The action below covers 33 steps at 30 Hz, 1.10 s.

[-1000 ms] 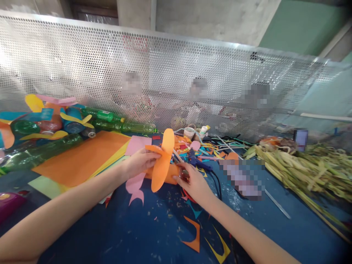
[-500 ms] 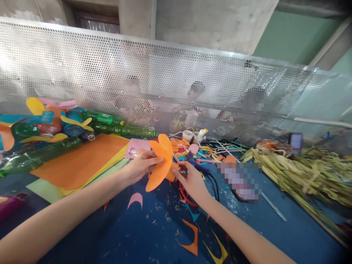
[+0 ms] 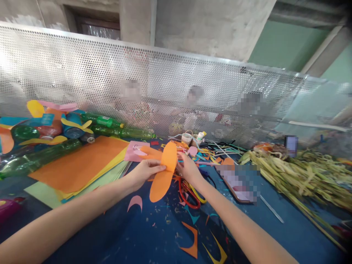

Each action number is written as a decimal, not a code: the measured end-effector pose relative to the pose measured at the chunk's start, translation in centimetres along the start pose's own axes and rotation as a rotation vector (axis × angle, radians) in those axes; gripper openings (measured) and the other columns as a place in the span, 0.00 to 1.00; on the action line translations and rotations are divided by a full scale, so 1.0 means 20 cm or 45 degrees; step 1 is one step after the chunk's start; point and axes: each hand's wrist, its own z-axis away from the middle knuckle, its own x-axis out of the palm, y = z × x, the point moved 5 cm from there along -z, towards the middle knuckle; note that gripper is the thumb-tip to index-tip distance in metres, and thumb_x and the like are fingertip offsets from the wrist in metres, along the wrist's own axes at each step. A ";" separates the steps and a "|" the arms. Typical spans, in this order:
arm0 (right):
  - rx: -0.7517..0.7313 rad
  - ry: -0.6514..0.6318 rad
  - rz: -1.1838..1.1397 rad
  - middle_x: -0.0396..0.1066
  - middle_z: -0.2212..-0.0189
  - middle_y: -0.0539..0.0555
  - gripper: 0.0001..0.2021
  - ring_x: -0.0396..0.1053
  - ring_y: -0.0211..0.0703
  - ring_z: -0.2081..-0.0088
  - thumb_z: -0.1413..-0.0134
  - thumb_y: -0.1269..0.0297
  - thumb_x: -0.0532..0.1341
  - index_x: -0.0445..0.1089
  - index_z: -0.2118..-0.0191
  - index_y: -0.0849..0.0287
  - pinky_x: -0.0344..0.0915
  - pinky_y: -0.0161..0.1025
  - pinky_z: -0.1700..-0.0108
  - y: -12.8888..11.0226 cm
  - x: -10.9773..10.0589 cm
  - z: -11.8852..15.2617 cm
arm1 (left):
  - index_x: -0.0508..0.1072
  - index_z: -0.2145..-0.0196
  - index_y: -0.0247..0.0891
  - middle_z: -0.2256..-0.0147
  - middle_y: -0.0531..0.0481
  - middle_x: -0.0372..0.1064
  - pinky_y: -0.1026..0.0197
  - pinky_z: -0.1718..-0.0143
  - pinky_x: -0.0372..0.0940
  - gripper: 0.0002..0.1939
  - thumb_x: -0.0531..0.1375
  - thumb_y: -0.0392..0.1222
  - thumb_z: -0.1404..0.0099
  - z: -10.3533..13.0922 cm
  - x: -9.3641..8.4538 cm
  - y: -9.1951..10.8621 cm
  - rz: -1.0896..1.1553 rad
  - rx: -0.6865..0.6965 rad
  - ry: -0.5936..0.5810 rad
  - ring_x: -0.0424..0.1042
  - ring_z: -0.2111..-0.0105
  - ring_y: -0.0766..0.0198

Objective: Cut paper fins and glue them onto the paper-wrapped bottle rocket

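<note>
An orange paper piece with long rounded lobes (image 3: pixel 165 174) is held up over the blue table. My left hand (image 3: pixel 147 171) pinches its left edge between thumb and fingers. On the other side, my right hand (image 3: pixel 188 168) is closed at the back of the piece, its fingertips partly hidden by the paper. Behind my left fingers lies a pink sheet (image 3: pixel 133 151) with orange paper at its right. Red-handled scissors (image 3: pixel 189 198) rest just below my right hand.
Stacked coloured sheets (image 3: pixel 79 161) and green bottles (image 3: pixel 41 156) lie left. Paper scraps (image 3: pixel 192 242) are in front. A phone (image 3: pixel 238 185) and dried husks (image 3: pixel 299 176) lie right. A perforated metal panel (image 3: pixel 170 80) stands behind, with people visible through it.
The orange piece has turned so that a long flat face shows, and it sits slightly lower. My right hand has moved up and closer behind it. More of the scissors now shows.
</note>
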 end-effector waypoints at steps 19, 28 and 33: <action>0.223 -0.484 0.579 0.71 0.70 0.59 0.09 0.71 0.51 0.65 0.44 0.60 0.57 0.65 0.65 0.63 0.62 0.39 0.66 0.02 -0.15 0.44 | 0.77 0.63 0.35 0.60 0.45 0.75 0.55 0.52 0.63 0.13 0.65 0.44 0.46 0.01 0.08 -0.28 0.007 0.095 -0.126 0.72 0.58 0.54; 0.644 -0.439 -0.148 0.74 0.69 0.56 0.14 0.72 0.49 0.65 0.46 0.53 0.55 0.67 0.68 0.59 0.67 0.42 0.64 0.18 -0.24 0.44 | 0.75 0.61 0.37 0.58 0.46 0.74 0.54 0.50 0.61 0.15 0.66 0.42 0.47 0.01 0.06 -0.27 0.145 0.062 -0.016 0.70 0.55 0.55; 0.730 -0.409 -0.824 0.75 0.64 0.57 0.24 0.73 0.48 0.60 0.49 0.40 0.53 0.67 0.62 0.58 0.70 0.42 0.57 0.10 -0.20 0.44 | 0.75 0.62 0.37 0.59 0.46 0.74 0.56 0.52 0.63 0.14 0.66 0.42 0.48 0.01 0.06 -0.27 0.196 0.041 -0.010 0.71 0.58 0.57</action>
